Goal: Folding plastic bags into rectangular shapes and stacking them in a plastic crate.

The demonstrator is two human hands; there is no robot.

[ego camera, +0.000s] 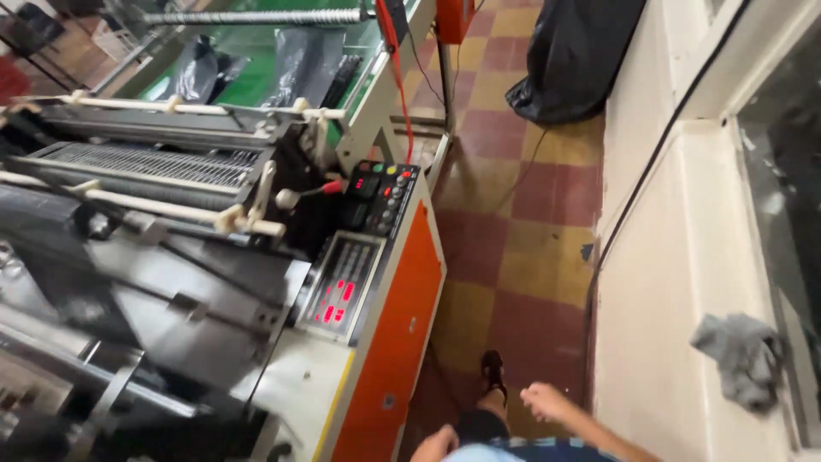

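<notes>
At bottom centre of the frame, left hand [434,445] and right hand [545,400] hang empty, loosely curled, beside the orange-sided machine cabinet [389,342]; checkered red-and-yellow tile floor [522,231] below.

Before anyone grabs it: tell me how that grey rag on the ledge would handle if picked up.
The grey rag lies crumpled in soft folds on the white ledge, so it probably hangs limp from the fingers. It looks thin, so likely light. Unlikely to roll or break; a push would probably bunch it.

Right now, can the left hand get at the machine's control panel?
Probably yes: the left hand hangs empty beside the orange cabinet, and nothing shows between it and the control panel up ahead.
</notes>
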